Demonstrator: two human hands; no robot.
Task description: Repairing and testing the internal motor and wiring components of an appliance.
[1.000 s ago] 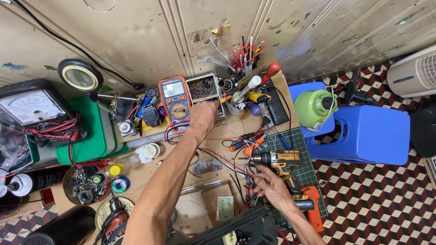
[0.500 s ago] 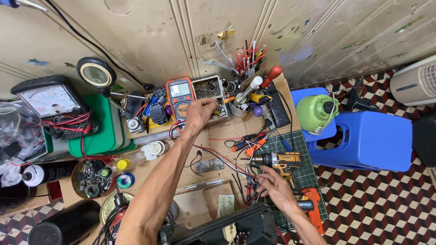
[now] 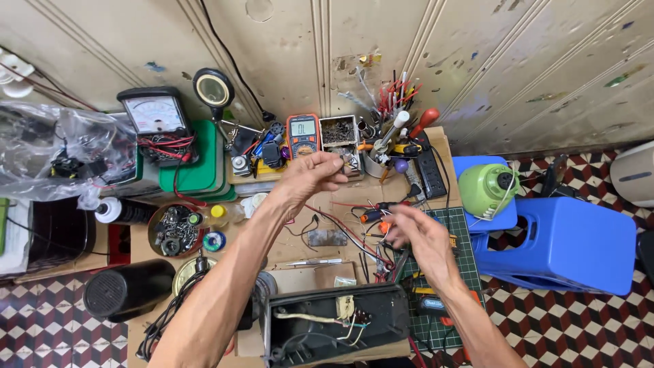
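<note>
The left hand (image 3: pixel 310 176) pinches something tiny by the parts box (image 3: pixel 338 133) — too small to tell. The right hand (image 3: pixel 417 240) hangs open over the wires (image 3: pixel 340 228) — empty, fingers loose.

A single head-worn camera looked steeply down from above the cluttered brown workbench (image 3: pixel 300 249), facing the pale ribbed metal wall (image 3: pixel 477 61) at twelve o'clock. It sat close: both forearms entered from six o'clock. The blue plastic stool (image 3: pixel 565 242) lay at three o'clock, the checkered tile floor (image 3: pixel 34 320) at eight.
</note>
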